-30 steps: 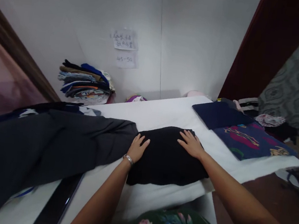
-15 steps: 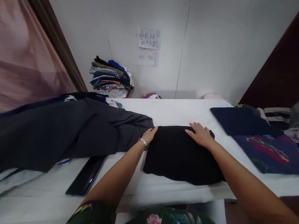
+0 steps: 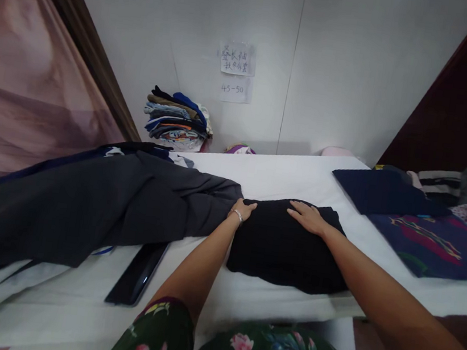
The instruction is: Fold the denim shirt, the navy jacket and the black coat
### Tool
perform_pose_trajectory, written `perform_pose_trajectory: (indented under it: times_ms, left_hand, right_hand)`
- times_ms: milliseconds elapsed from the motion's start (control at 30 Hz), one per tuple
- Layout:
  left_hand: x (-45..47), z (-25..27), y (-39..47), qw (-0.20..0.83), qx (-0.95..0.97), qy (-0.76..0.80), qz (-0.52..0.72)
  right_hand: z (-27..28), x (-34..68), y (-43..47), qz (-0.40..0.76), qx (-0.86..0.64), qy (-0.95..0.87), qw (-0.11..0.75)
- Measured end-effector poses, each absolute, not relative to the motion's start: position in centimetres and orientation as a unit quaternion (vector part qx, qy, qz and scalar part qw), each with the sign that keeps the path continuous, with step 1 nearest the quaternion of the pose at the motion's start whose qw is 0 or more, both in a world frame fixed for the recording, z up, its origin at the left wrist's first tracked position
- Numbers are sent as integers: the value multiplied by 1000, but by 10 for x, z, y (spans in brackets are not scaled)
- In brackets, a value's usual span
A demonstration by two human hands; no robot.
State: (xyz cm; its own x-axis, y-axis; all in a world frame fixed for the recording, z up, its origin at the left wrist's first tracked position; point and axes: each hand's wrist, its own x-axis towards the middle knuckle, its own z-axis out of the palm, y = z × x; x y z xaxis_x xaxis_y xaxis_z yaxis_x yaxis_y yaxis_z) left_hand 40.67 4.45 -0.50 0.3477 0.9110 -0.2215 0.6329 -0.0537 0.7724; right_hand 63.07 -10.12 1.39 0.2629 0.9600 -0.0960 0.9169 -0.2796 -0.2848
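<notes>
A folded black garment (image 3: 287,254) lies on the white-covered table in front of me. At its upper left corner is my left hand (image 3: 242,209), with a bracelet at the wrist. The left thumb rests over the cloth and the fingers close at its edge, partly hidden. My right hand (image 3: 307,217) lies flat near the garment's far edge, fingers stretched out. Just left of the black garment, a dark grey garment (image 3: 147,204) spreads unfolded across the table, its end close to my left hand.
A dark phone (image 3: 136,274) lies near my left forearm. To the right are a folded navy garment (image 3: 386,190) and a patterned purple-blue one (image 3: 435,244). Against the wall stands a stack of folded clothes (image 3: 178,119), below paper notes (image 3: 236,72). A pink curtain (image 3: 25,84) hangs left.
My left hand has shifted slightly right onto the black garment's corner. My right hand has slid a little nearer to me and lies flatter. The view has moved slightly.
</notes>
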Motion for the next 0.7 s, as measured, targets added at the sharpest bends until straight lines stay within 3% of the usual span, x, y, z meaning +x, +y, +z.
perform_pose_trajectory:
  times_ms: [167,467,700]
  left_hand:
    - [406,-6,43,422,700,544,190]
    - [385,-4,24,460,659,526,278]
    - [322,-11,-33,512,607,486,365]
  right_hand:
    - [12,664,-114,86,-841,-527,83]
    - [-1,696,-137,123,-820,-510,229]
    - [0,709,-174,73,-829,-464,304]
